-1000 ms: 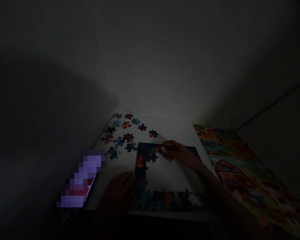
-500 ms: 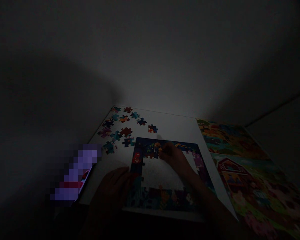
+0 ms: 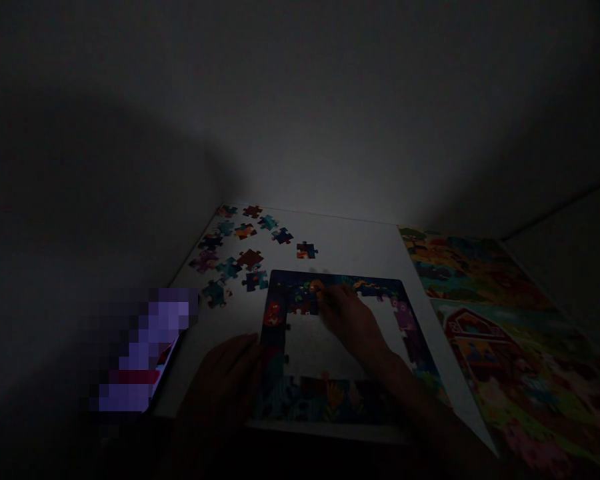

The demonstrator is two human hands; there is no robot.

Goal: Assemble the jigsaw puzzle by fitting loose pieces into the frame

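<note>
Bending over jigsaw border [image 3: 274,313], R hand [image 3: 350,319] looks pinched, L hand [image 3: 226,368] loosely curled, can't tell holds; pcs [image 3: 251,259] prob. light, stiff card, best gripped by edges.

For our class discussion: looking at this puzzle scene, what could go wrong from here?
The right hand covers part of the puzzle, so a misfit beneath its fingers might go unnoticed.

The left hand rests at the puzzle's left side; a sideways push could disturb the border.

Some loose pieces, such as the purple one, lie near the left edge of the white table, so a careless sweep could knock them off.
</note>
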